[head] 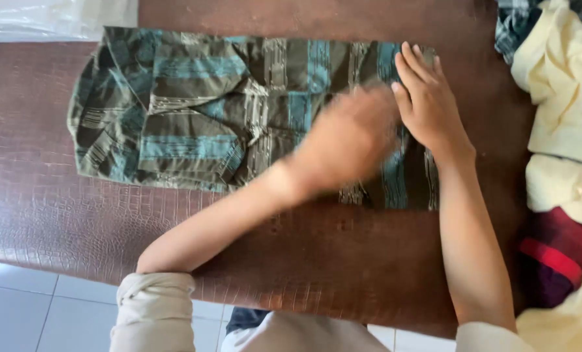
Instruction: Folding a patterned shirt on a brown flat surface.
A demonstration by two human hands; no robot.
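A dark green and teal striped shirt (200,111) lies folded into a long band across the brown textured tabletop (56,215), its collar end at the left. My right hand (428,101) rests flat, fingers spread, on the shirt's right end. My left hand (346,140) lies over the shirt just left of it, blurred by motion, fingers on the cloth; its grip cannot be made out.
A heap of clothes sits at the right edge: a pale yellow garment (565,85), a plaid piece (519,23) and a red and dark item (555,257). A clear plastic bag (43,16) lies at the far left. White floor tiles (30,306) show below the table's front edge.
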